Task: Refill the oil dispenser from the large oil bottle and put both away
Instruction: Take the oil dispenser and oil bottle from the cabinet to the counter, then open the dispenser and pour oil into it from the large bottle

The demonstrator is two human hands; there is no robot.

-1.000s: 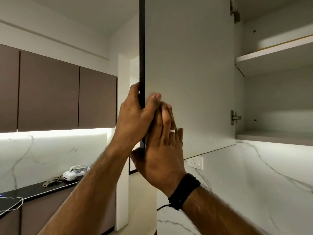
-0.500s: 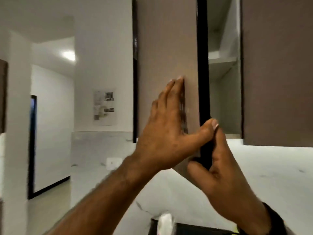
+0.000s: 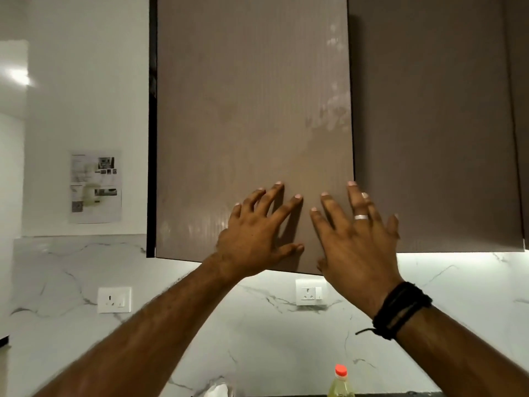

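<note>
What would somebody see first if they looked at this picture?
Two spread hands, the left hand and the right hand, pressing flat on a brown cupboard door in the middle. Low down, a bottle with a red cap pokes up against the white marble wall.

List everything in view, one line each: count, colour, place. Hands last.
cabinet door: 1, brown, upper centre, under both palms
neighbouring cabinet door: 1, darker brown, to its right
paper sheet: 1, white and printed, on the left wall
wall sockets: 2, white, on the marble backsplash
oil bottle: 1, yellow with red cap, bottom edge
ring: 1, silver, right hand
wristband: 1, black, right wrist
left hand: fingers spread, pressing the door
right hand: fingers spread, pressing the door
</note>
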